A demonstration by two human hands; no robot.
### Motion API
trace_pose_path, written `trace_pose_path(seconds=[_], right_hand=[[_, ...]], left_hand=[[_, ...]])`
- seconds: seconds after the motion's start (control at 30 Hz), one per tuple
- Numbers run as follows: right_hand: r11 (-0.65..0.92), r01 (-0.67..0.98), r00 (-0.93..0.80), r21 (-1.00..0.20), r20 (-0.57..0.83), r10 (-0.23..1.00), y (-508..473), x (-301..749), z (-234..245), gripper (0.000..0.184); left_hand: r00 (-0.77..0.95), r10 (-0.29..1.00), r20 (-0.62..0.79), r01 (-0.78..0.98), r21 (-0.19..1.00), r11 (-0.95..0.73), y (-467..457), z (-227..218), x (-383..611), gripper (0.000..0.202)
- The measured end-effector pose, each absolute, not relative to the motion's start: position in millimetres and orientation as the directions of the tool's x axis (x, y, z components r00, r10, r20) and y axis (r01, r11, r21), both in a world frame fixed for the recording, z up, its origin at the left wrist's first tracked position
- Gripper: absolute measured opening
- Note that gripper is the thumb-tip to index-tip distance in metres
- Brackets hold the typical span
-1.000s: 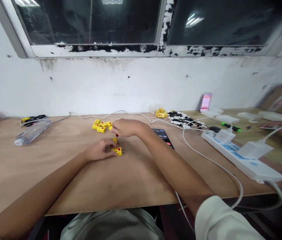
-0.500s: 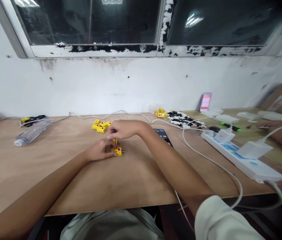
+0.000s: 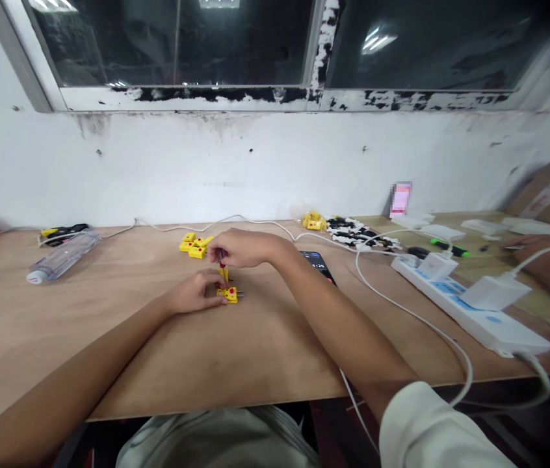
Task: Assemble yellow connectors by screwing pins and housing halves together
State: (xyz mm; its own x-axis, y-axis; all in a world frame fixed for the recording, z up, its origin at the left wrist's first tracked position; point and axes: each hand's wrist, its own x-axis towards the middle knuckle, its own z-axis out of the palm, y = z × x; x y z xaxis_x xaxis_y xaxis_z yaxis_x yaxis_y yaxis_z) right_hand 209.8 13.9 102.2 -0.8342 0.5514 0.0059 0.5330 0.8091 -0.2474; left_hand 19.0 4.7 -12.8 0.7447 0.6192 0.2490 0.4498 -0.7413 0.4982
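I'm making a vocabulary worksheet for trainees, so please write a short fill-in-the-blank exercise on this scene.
The slim metal-shafted screwdriver is in the person's ____ hand.
The left hand touches a small two-pronged plastic plug coloured mostly ____.
The cap of the transparent plastic bottle is ____.

Missing words: right; yellow; white.

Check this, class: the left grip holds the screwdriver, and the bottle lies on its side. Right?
Not quite: in the head view, the right grip holds the screwdriver; the left grip touches a yellow plug. The bottle does lie on its side.
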Motion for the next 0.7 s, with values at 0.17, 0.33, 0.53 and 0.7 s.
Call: trace_pose_path(seconds=[0.17,0.33,0.53,0.7], right_hand=[[0.792,0.564,-0.814,-0.234,0.003,0.580,10,206,104,0.016],[0.744,0.634,-0.767,-0.212,-0.047,0.640,7,206,107,0.022],[0.661,0.739,-0.672,-0.130,-0.096,0.734,2,203,107,0.024],[0.646,0.759,-0.651,-0.077,-0.096,0.753,2,206,108,0.022]], left_hand=[[0.737,0.618,0.274,0.453,0.479,-0.752,5,-13,19,0.024],[0.739,0.618,0.268,0.446,0.494,-0.747,6,-15,19,0.025],[0.745,0.619,0.248,0.443,0.510,-0.737,7,-15,18,0.025],[0.751,0.611,0.250,0.437,0.506,-0.744,7,-15,19,0.023]])
